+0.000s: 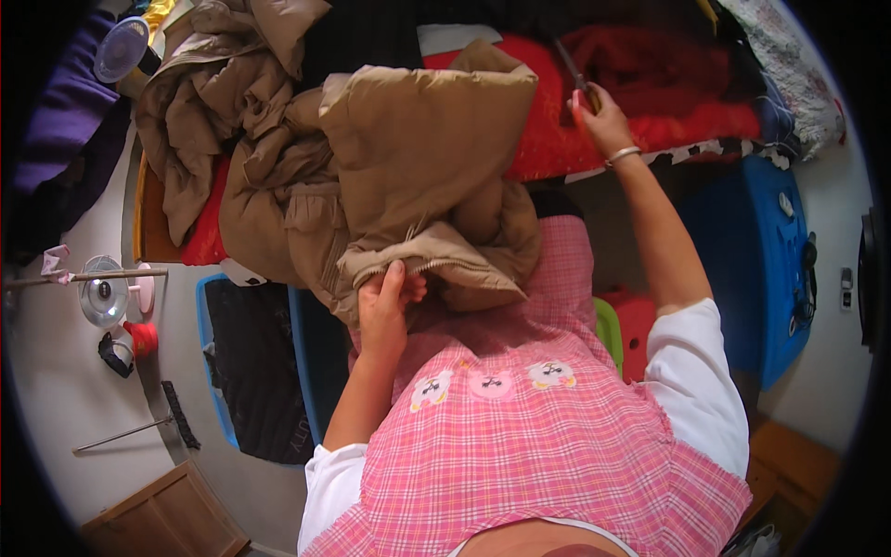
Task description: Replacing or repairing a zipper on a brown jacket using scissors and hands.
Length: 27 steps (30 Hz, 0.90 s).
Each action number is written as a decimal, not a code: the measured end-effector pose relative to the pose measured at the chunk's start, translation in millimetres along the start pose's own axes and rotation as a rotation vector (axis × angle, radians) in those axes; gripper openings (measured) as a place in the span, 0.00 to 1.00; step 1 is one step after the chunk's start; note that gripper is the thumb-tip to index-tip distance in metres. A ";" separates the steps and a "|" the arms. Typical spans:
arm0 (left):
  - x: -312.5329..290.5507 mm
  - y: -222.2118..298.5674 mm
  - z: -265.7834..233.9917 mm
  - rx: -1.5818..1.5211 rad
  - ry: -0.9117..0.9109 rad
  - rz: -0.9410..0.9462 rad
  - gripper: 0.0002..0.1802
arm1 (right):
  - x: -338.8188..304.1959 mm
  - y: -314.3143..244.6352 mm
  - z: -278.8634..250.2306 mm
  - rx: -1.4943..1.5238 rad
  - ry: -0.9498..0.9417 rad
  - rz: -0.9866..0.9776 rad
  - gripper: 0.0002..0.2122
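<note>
Apron: pink checked cloth (pixel 520 436) with three animal patches, worn over white sleeves (pixel 694 376).
Left hand (pixel 390 295): thumb against forefinger, pinching the zip edge (pixel 444 264) of a brown padded garment (pixel 418 139).
Garment: tan-brown, quilted, creased and bunched; lies across the lap and onto the bed; pale loose threads (pixel 413 232) stand near the zip edge.
Right hand (pixel 599 113): fingers closed around the handle of what appear to be scissors (pixel 568 61), apart from the garment; blade position cannot be told.
Surface: red bed cover (pixel 548 139), a second heap of brown padded cloth (pixel 209 107) at left.
Room: pale floor, silver round fan (pixel 102 299), brown wooden panel (pixel 167 512).
Left tub: blue, open (pixel 310 371), black cloth (pixel 255 371) inside.
Right container: blue plastic (pixel 742 269); contents cannot be told.
</note>
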<state>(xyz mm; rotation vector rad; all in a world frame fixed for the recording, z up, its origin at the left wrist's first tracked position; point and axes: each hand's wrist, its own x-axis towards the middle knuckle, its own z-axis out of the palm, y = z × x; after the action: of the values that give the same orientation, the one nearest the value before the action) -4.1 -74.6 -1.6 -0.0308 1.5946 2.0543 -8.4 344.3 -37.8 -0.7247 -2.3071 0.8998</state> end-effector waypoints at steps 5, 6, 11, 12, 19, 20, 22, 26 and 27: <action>-11.4 5.0 -2.4 0.025 0.067 -0.004 0.16 | 26.1 22.0 48.0 -0.416 -0.181 -0.083 0.21; -10.6 4.2 -3.6 0.062 0.053 0.021 0.16 | 26.7 9.3 46.0 -0.573 -0.300 -0.112 0.18; -6.1 9.0 -4.9 0.118 0.015 0.023 0.16 | -21.0 -106.5 8.1 -0.501 -0.323 -0.461 0.11; -4.5 12.1 -3.8 0.109 -0.025 0.012 0.15 | -37.9 -126.8 8.0 -0.281 -0.332 -0.683 0.09; -3.1 31.9 -6.4 0.074 -0.161 -0.057 0.12 | -116.7 -209.3 22.3 0.074 -0.570 -1.387 0.09; -3.0 32.9 -11.4 0.070 -0.151 -0.051 0.12 | -118.3 -209.9 24.9 0.079 -0.575 -1.397 0.09; -2.9 34.0 -21.9 0.095 -0.260 -0.077 0.13 | -120.5 -211.5 28.9 0.060 -0.546 -1.460 0.10; -2.2 34.5 -32.8 0.060 -0.317 -0.118 0.13 | -132.3 -222.3 33.7 0.073 -0.630 -1.538 0.10; -1.9 33.7 -34.4 0.076 -0.326 -0.139 0.13 | -133.2 -223.1 34.6 0.075 -0.659 -1.550 0.08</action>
<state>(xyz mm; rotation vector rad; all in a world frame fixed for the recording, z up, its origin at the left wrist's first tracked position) -26.9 -111.8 18.9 0.2049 1.4235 1.7855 0.2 102.6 63.2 1.4679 -2.3451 0.3968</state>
